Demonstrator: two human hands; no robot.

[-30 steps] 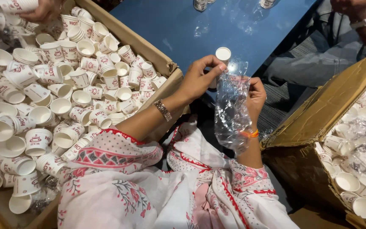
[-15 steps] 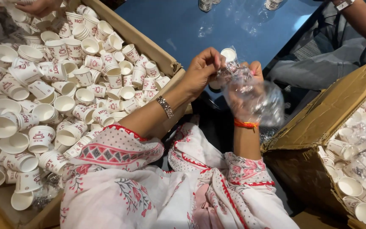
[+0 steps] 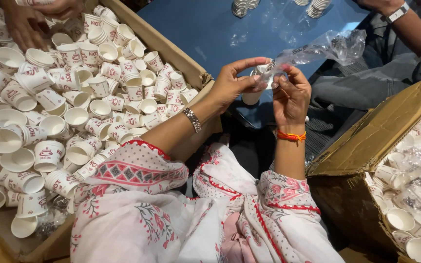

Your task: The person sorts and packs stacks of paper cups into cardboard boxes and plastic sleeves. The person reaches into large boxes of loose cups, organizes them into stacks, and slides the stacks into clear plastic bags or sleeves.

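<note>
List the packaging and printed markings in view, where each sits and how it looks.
Clear plastic bag: crumpled, pinched by left hand and right hand above blue table.
Left carton: open, brown, filled with white paper cups bearing red print.
Right carton: brown flap open, bagged white cups inside.

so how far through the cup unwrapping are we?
Done: loose paper cups fill the left box. In hand: left hand and right hand hold a cup stack at the mouth of a clear plastic sleeve. Left: wrapped cups in the right box.
</note>
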